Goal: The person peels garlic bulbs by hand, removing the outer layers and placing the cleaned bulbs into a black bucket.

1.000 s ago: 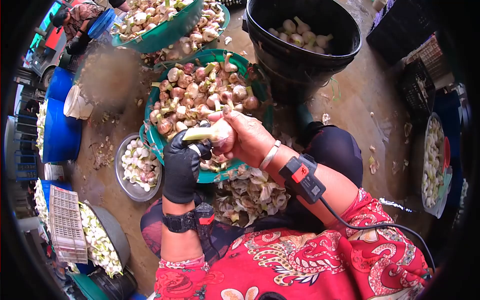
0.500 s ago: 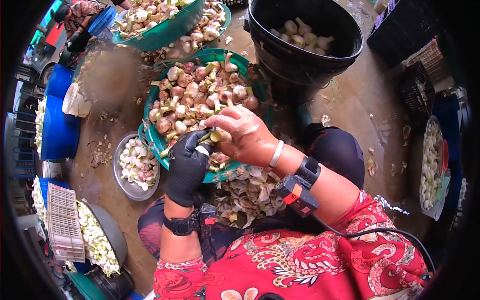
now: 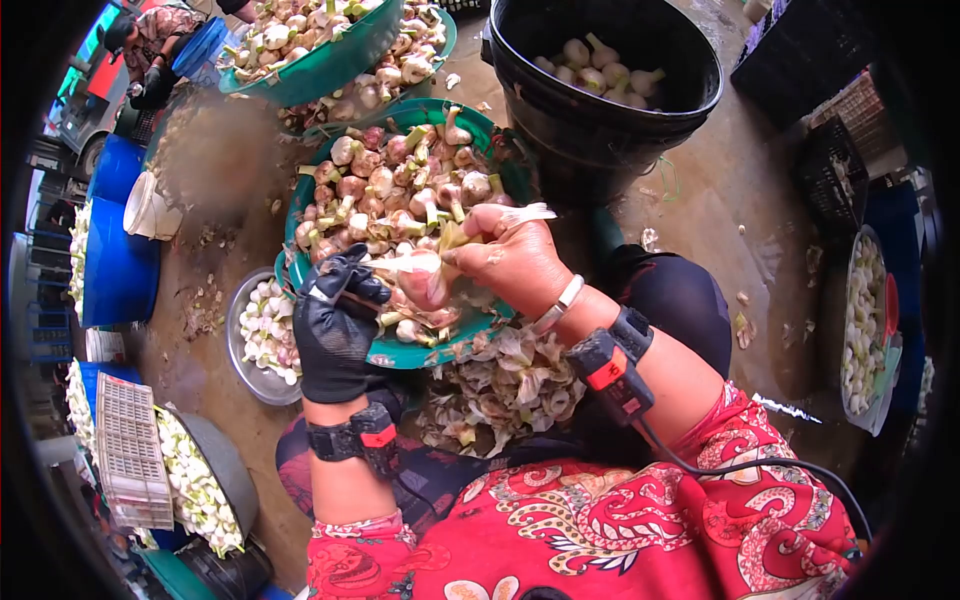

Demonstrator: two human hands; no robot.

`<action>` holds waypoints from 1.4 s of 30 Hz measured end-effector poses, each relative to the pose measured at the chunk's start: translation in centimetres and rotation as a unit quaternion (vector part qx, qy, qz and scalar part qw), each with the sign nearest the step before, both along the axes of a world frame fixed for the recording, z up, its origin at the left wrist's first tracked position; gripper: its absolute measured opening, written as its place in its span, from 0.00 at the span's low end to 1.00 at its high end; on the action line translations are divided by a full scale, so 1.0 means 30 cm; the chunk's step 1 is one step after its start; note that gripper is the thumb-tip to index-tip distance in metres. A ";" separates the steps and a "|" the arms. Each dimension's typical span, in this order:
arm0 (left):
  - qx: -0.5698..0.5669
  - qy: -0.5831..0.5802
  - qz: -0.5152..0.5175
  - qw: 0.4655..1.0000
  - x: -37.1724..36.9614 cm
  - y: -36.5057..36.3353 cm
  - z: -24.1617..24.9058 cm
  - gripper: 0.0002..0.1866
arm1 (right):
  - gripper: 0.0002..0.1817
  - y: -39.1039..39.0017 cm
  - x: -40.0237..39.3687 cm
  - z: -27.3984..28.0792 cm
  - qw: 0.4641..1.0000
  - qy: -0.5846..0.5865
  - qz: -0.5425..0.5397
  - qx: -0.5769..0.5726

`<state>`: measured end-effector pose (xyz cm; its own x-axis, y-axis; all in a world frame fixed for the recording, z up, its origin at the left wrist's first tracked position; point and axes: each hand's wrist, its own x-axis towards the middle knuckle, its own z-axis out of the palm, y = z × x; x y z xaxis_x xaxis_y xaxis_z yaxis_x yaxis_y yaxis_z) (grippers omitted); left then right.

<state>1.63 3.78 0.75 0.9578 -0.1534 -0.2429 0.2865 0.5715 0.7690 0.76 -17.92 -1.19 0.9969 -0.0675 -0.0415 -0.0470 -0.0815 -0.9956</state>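
Over the green basin (image 3: 390,354) of unpeeled garlic, my hands work on one garlic bulb (image 3: 427,288) with pinkish skin. My right hand (image 3: 520,262), bare, closes its thumb and fingers at the bulb's yellowish stem end; a loose papery flake lies across its fingers. My left hand (image 3: 340,325), in a black glove, is curled to the left of the bulb. A pale strip of garlic skin (image 3: 400,263) stretches from its fingertips to the bulb. Anything else inside the glove's grip is hidden. Heaped garlic bulbs (image 3: 385,185) fill the basin behind.
Dry peelings (image 3: 495,390) are piled at my lap. A metal bowl (image 3: 240,353) of pale garlic stands left, and a black bucket (image 3: 590,125) holding several bulbs stands beyond. More tubs and crates line both sides. Another person (image 3: 160,45) sits at the far left.
My left hand has shifted left and its fingers have turned, parting from my right hand. The bulb now shows between them, with skin drawn out and a flake on my right fingers.
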 end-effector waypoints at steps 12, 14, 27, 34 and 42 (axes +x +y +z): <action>0.199 -0.172 -0.081 0.961 -0.053 -0.185 0.004 0.40 | 0.06 -0.010 -0.027 0.055 0.898 0.180 0.051 0.399; 0.182 -0.138 -0.096 0.969 -0.038 -0.157 -0.012 0.39 | 0.07 -0.014 -0.022 0.047 0.921 0.148 0.088 0.349; 0.255 -0.095 -0.087 0.958 -0.055 -0.178 0.005 0.31 | 0.10 -0.003 -0.020 0.008 0.898 -0.349 0.017 -0.266; 0.285 -0.133 -0.079 0.946 -0.054 -0.180 0.006 0.30 | 0.05 0.044 -0.027 -0.005 0.930 -0.252 -0.057 -0.262; 0.209 -0.146 -0.090 0.963 -0.054 -0.170 0.057 0.25 | 0.09 -0.004 0.006 -0.019 0.990 -0.024 0.004 0.139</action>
